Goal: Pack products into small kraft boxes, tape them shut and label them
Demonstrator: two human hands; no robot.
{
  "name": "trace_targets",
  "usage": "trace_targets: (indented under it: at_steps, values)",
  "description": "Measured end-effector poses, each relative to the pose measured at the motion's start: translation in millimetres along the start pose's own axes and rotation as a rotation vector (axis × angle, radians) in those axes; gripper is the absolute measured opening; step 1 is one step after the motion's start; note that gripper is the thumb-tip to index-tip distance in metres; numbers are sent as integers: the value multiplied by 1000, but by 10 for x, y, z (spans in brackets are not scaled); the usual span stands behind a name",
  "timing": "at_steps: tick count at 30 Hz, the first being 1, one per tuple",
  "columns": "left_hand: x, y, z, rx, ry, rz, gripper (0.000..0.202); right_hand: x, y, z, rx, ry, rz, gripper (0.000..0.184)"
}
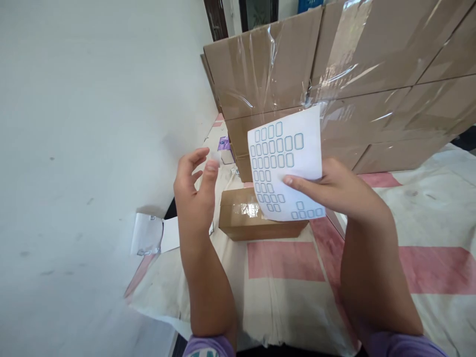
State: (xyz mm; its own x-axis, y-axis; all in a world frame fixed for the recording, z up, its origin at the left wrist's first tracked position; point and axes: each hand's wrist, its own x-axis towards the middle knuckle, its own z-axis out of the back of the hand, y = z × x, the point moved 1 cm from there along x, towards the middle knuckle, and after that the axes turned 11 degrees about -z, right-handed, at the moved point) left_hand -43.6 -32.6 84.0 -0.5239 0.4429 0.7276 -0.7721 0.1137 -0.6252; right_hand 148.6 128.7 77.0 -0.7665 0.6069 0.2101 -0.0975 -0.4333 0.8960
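Note:
My right hand (336,191) grips a white sticker sheet (286,166) printed with rows of small blue-outlined rectangles, several slots empty; my thumb lies across its lower right. My left hand (193,191) is raised just left of the sheet, thumb and forefinger pinched on a small pale sticker (214,156) that is hard to make out, the other fingers curled loosely. Below both hands a small taped cardboard box (253,218) lies on a white and pink cloth (290,277).
A stack of large cardboard cartons (357,69) wrapped in clear tape rises behind the sheet. A white wall (92,124) fills the left side. Loose white papers (152,234) lie at the wall's foot, and a small purple and white box (224,148) sits further back.

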Motion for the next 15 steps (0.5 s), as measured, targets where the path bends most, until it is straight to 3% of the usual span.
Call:
trace_targets:
  at_steps: [4, 6, 8, 11, 13, 15]
  values:
    - [36, 16, -6, 25, -19, -61, 30, -50, -426, 400, 192, -331, -230, 38]
    - [59, -7, -9, 28, -29, -93, 21, -190, -807, 708, 261, -494, -316, 45]
    - [76, -49, -12, 37, -17, -108, 18, -465, -1230, 1078, 233, -592, -515, 44]
    - [76, -143, -16, 31, 28, -123, 29, -1060, -1719, 1614, -168, -765, -941, 36]
    - [58, -203, -35, 8, 83, -160, 31, -1410, -1881, 1840, -349, -865, -1050, 39]
    - [37, -232, -82, -13, 150, -199, 32, -1601, -1913, 1915, -623, -908, -999, 44]
